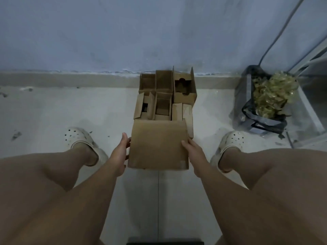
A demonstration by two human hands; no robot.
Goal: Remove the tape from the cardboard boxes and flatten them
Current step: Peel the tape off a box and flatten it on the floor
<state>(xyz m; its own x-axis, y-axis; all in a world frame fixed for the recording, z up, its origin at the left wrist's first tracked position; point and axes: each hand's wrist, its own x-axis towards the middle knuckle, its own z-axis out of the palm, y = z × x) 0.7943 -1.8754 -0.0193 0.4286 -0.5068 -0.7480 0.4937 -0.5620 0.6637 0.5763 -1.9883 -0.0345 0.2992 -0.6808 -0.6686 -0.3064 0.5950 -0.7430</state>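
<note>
— What do we see in the middle?
— A closed box [158, 144] of brown cardboard. It sits between the two hands, low over the floor [44, 112]. We cannot tell if it rests on the floor or is lifted a bit.
— How does the left hand [121, 153] hold it?
— It is on the left side of the box. The thumb points up along the edge. The fingers [127, 156] bend in against the side lower down, so they are clamped on the box.
— And the right hand [193, 154]?
— It grips the right side. The thumb lies on top of the box. The other fingers go down the side, and we cannot see their tips.
— What is just past the fingers?
— A bunch of open boxes [164, 96]. They stand close together with their flaps up, right behind the closed box. The far ones stand at the foot of the wall [106, 32].
— What is off to the right of the right fingers?
— A bag [245, 106] on the floor, well apart from the boxes. It has yellow crumpled stuff [272, 96] in it.
— And near the hands?
— We see two white shoes [83, 138] with holes. One is out to the left of the left fingers and one is out to the right of the right fingers.
</note>
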